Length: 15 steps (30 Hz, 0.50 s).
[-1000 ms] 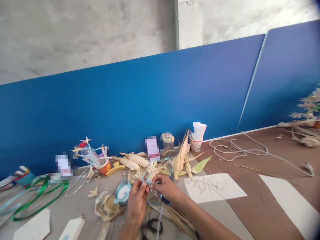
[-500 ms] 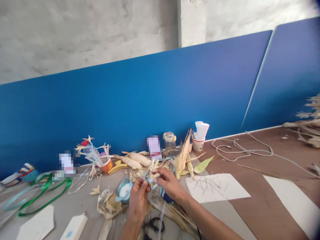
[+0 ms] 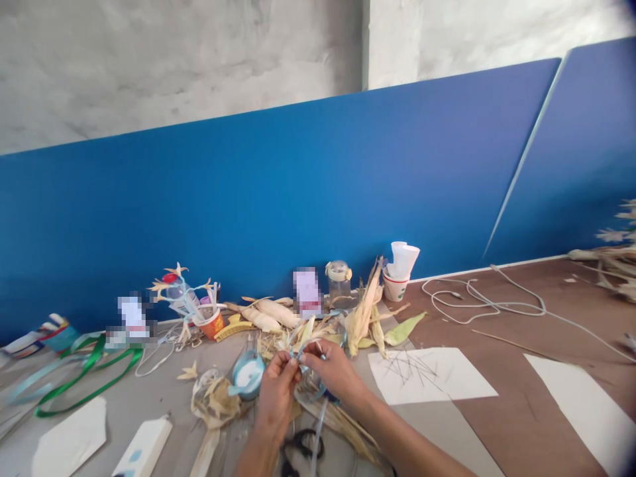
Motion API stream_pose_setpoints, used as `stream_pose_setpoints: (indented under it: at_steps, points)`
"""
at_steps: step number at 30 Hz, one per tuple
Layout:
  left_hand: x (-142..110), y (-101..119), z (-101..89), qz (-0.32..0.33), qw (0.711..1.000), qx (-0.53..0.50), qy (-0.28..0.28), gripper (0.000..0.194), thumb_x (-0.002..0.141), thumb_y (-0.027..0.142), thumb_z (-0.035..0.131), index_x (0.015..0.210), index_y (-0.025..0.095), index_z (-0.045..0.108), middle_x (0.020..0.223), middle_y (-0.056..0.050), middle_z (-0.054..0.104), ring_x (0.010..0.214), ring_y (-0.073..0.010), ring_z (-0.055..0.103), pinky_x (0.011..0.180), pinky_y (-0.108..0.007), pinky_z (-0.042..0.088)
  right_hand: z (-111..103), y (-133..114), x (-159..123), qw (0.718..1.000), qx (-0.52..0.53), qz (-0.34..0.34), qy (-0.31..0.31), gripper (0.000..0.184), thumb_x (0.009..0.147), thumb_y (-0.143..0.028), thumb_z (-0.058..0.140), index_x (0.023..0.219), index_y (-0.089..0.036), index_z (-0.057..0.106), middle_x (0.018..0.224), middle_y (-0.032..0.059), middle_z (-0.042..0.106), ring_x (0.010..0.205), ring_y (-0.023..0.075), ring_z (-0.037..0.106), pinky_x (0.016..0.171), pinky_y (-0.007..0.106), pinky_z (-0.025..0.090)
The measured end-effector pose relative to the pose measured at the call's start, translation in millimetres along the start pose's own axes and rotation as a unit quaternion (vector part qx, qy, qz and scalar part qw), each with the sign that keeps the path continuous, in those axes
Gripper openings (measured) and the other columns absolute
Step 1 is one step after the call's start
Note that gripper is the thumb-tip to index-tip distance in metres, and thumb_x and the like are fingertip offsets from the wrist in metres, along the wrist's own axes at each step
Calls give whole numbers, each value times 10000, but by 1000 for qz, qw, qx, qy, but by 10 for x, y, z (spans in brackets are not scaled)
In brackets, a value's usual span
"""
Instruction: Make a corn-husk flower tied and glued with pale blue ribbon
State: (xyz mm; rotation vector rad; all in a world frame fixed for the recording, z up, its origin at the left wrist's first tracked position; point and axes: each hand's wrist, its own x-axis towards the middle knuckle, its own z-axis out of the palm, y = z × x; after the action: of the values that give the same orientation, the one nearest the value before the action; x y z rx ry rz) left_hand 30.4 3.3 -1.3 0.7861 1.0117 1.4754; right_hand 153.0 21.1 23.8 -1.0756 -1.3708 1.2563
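Note:
My left hand [image 3: 279, 384] and my right hand [image 3: 332, 370] meet over the table, fingertips almost touching. Between them is a thin light-blue ribbon [image 3: 294, 355], pinched by both; pale husk strips stick up just behind, and the fingers hide much of the piece. A roll of light-blue ribbon [image 3: 248, 375] lies just left of my left hand. Below the hands are black-handled scissors [image 3: 304, 442], partly covered by a pale translucent strip [image 3: 318, 434]. Dried corn husks [image 3: 364, 318] are heaped behind my right hand.
An orange cup [image 3: 212, 325] holds husk flowers on blue stems. A lidded jar [image 3: 339, 281] and a paper cup [image 3: 396, 287] stand by the blue partition [image 3: 278, 199]. White paper [image 3: 432, 374] bears thin dark sticks. Green ribbon [image 3: 89, 384], a white cable [image 3: 497, 306] and a white box [image 3: 144, 447] lie around.
My right hand's fingers have drawn in closer to the left hand's fingertips at the ribbon. The view has shifted slightly; the things on the table stay put.

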Motion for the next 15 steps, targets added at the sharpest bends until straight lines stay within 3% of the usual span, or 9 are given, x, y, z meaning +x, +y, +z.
stream_pose_setpoints:
  at_steps: [6,9,15]
  points:
    - [20,-32,-18,9,1000,23,-3,279,602,345,752,652,167,543,548,54,494,519,-82,415,534,-216,331,9,36,5,1000,13,-11,14,73,632,-231,583,661,-164,576,620,-15,537,643,149,511,655,277,409]
    - [23,-61,-16,14,999,43,-16,287,607,362,749,635,162,545,541,53,485,507,-79,394,514,-215,313,61,52,8,996,87,17,21,200,593,-235,601,785,-178,601,644,-19,553,638,153,525,642,285,433]
    - [24,-105,-14,20,996,88,-21,291,608,390,740,646,156,572,536,51,489,503,-86,390,506,-215,306,140,72,25,977,207,42,-2,106,555,-263,612,604,-208,537,529,-30,499,514,133,468,488,256,401]
